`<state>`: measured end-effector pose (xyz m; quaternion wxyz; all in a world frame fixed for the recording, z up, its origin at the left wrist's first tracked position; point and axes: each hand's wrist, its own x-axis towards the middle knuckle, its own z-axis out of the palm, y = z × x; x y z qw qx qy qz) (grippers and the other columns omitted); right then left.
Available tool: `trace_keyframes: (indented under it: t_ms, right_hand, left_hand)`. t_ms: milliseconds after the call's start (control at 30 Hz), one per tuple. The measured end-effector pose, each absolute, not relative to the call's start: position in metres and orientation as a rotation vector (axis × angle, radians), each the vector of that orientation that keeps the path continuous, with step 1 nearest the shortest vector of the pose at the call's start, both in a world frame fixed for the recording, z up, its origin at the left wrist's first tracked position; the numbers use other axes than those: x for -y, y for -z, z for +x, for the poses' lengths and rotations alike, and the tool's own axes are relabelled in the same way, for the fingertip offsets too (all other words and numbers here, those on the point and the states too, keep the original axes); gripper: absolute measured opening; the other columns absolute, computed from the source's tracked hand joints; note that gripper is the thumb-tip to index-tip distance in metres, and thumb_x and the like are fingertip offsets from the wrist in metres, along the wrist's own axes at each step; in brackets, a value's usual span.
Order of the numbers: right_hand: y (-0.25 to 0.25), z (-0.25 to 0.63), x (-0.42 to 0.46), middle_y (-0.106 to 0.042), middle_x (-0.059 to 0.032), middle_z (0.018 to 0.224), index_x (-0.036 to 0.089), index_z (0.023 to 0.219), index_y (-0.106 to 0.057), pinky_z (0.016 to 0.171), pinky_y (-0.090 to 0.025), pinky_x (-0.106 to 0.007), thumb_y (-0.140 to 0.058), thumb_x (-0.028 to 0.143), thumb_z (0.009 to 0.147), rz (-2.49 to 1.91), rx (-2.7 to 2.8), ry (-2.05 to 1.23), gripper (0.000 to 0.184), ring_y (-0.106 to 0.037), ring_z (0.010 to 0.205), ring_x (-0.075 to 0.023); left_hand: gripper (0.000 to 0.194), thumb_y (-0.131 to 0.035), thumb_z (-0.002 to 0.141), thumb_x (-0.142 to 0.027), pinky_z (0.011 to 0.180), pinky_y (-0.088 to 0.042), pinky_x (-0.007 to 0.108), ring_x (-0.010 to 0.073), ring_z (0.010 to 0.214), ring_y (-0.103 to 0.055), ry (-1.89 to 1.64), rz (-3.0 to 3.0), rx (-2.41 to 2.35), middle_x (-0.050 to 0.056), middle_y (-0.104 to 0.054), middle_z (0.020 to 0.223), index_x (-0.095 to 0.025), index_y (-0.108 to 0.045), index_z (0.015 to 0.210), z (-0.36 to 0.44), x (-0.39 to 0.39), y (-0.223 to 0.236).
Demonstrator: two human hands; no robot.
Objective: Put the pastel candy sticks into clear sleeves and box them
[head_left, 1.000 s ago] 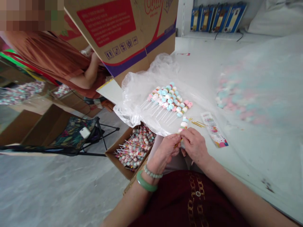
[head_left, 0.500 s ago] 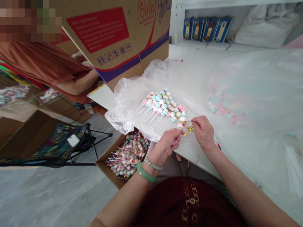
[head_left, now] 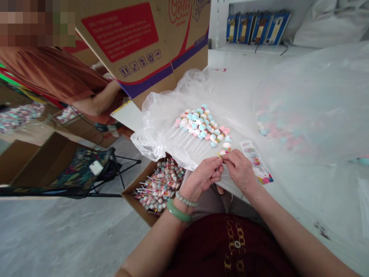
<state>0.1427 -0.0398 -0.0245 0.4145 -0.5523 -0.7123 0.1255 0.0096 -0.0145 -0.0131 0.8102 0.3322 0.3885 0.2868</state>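
My left hand (head_left: pixel 209 171) is closed in a pinch at the lower end of a marshmallow skewer (head_left: pixel 226 145) with white, pink and blue pieces, pointing away from me. My right hand (head_left: pixel 239 167) meets it there, its fingertips pinched on a thin gold twist tie (head_left: pixel 219 154) at the skewer's base. Just beyond, a pile of marshmallow skewers (head_left: pixel 198 123) lies on clear plastic, white sticks toward me. Beside my right hand lies a printed clear wrapper (head_left: pixel 256 161). Fingers hide most of the tie and the stick.
A cardboard box (head_left: pixel 132 42) stands at the back left. Below the table edge, an open carton (head_left: pixel 138 206) holds many skewers. A large plastic bag of marshmallows (head_left: pixel 288 130) lies right. A co-worker in a brown shirt (head_left: pixel 49 73) and a folding chair (head_left: pixel 77 169) are left.
My right hand went out to the gold twist ties on the table, then came back left to my left hand with one. My left hand has kept its pinch on the skewer.
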Motion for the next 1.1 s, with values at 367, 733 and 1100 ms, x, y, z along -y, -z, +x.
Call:
trace_keyframes:
  t_ms: [367,733,1100]
  right_hand:
    - [0.028,0.14,0.048,-0.061,0.0023,0.064,0.018,0.074,-0.063,0.062,-0.039,-0.027,-0.067,0.03,0.065,-1.348,0.963,-1.333,0.015,-0.051,0.061,-0.014]
    - [0.032,0.137,0.045,-0.054,0.0038,0.054,0.019,0.054,-0.059,0.061,-0.033,-0.027,-0.061,0.024,0.065,-1.567,1.143,-1.086,0.012,-0.046,0.058,-0.0129]
    - [0.009,0.149,0.068,-0.062,0.0043,0.069,0.021,0.1,-0.064,0.062,-0.046,-0.028,-0.076,0.023,0.06,-1.143,1.047,-1.656,0.041,-0.057,0.062,-0.014]
  left_hand:
    - [0.028,-0.062,0.075,-0.038,0.034,-0.01,0.018,0.0009,0.032,-0.021,-0.757,0.605,-0.991,-0.008,-0.039,0.047,-0.017,-0.044,0.067,0.014,0.024,0.027]
    - [0.038,-0.066,0.073,-0.047,0.037,-0.016,0.019,0.0021,0.037,-0.026,-0.743,0.786,-0.982,-0.007,-0.038,0.049,-0.016,-0.045,0.064,0.016,0.035,0.027]
    - [0.04,-0.067,0.07,-0.051,0.036,-0.017,0.018,0.0034,0.037,-0.031,-0.35,1.002,-0.753,-0.003,-0.046,0.045,-0.013,-0.061,0.063,-0.016,0.03,0.007]
